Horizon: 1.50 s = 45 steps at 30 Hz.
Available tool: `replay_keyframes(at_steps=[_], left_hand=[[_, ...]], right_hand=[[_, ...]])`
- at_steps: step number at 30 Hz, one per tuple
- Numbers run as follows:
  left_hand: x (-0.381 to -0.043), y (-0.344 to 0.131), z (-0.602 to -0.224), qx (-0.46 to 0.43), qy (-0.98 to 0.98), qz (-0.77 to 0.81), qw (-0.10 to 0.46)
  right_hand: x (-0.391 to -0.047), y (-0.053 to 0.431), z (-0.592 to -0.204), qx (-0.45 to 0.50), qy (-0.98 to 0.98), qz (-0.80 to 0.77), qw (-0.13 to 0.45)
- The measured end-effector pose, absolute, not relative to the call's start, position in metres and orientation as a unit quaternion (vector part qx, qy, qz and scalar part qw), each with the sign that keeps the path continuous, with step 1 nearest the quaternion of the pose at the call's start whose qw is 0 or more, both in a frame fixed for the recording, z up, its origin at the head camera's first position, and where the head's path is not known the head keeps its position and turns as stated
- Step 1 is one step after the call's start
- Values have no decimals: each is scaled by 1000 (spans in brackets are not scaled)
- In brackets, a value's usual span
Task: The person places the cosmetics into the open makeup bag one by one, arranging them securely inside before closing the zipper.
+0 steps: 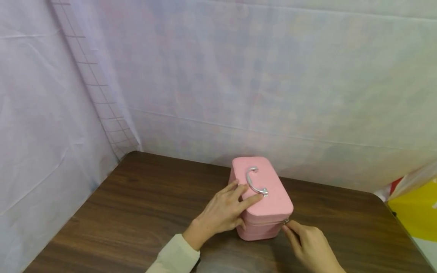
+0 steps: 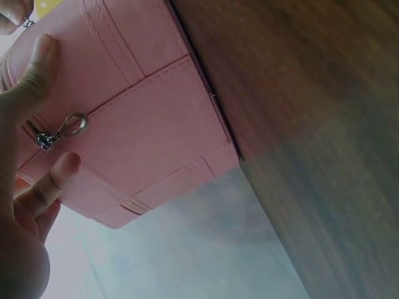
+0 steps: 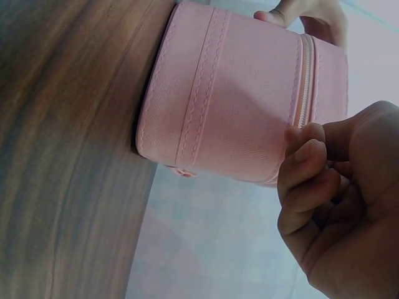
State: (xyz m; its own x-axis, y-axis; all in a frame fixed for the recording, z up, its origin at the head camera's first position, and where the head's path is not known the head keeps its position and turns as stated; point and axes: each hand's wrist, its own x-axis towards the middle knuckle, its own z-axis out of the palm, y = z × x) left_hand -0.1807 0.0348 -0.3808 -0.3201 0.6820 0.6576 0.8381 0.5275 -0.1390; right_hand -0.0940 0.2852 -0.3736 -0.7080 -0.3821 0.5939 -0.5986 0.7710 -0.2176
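Note:
A pink zip-up case with a curved silver handle on its lid stands on the table. My left hand rests on it with fingers spread over the lid and side. Around the case's front corner, my right hand pinches a zipper pull. The right wrist view shows the closed zipper teeth running up to those fingertips. A second zipper pull with a metal ring hangs on the long side, between the left thumb and a finger.
The case stands on a dark wood-grain table, near its back edge. White cloth hangs behind the table and along its left side. Something yellow lies beyond the right edge.

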Motion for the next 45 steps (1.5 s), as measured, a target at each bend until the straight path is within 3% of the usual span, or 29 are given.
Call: replay_keyframes(at_steps=[20, 29, 36, 45], left_hand=[[-180, 38, -381, -468, -804, -111, 350], [-176, 44, -381, -453, -808, -109, 360], [-173, 46, -381, -442, -824, -105, 338], [-174, 46, -385, -438, -814, -108, 365]], right_hand=[[-90, 282, -370, 269, -908, 178, 266], [-91, 273, -374, 311, -888, 212, 264], [-92, 270, -378, 316, -885, 210, 271], [-91, 273, -379, 295, -898, 193, 264]])
